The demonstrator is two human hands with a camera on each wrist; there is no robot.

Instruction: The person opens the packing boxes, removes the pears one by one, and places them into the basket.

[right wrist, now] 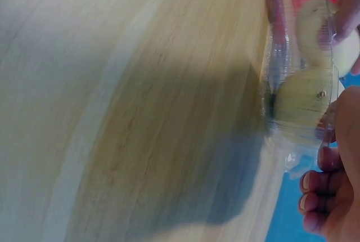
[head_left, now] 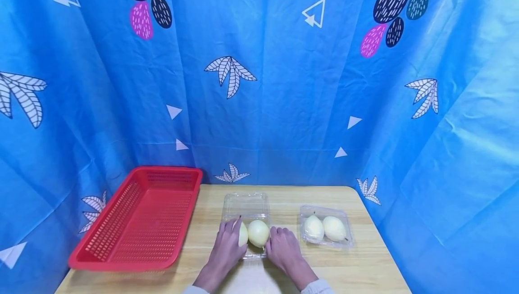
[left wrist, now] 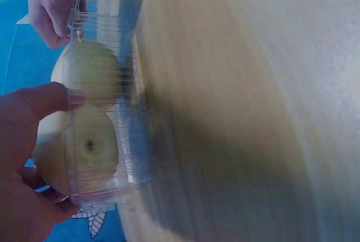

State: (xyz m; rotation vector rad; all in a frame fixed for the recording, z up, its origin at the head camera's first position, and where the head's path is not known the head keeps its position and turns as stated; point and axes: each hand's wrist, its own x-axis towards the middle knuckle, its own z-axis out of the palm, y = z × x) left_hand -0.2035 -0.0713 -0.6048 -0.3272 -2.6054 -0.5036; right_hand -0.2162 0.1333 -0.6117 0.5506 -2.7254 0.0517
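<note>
An open clear plastic clamshell box [head_left: 254,256] stands on the table with its lid [head_left: 245,205] folded back, away from me. Two pale yellow pears sit side by side in it, a left pear [left wrist: 93,146] and a right pear [head_left: 258,233]. My left hand [head_left: 228,244] grips the left pear, its thumb [left wrist: 53,97] against the near side and its other fingers round the outer side. At the box's right end, my right hand [head_left: 284,249] pinches the rim, with the lower fingers [right wrist: 316,191] curled outside the wall.
A second clear box [head_left: 349,222] holding two pears [head_left: 334,228] lies to the right. To the left is a large red plastic basket [head_left: 147,264] with perforated walls. A blue patterned curtain [head_left: 259,127] surrounds the wooden table [head_left: 369,267] at the back and sides.
</note>
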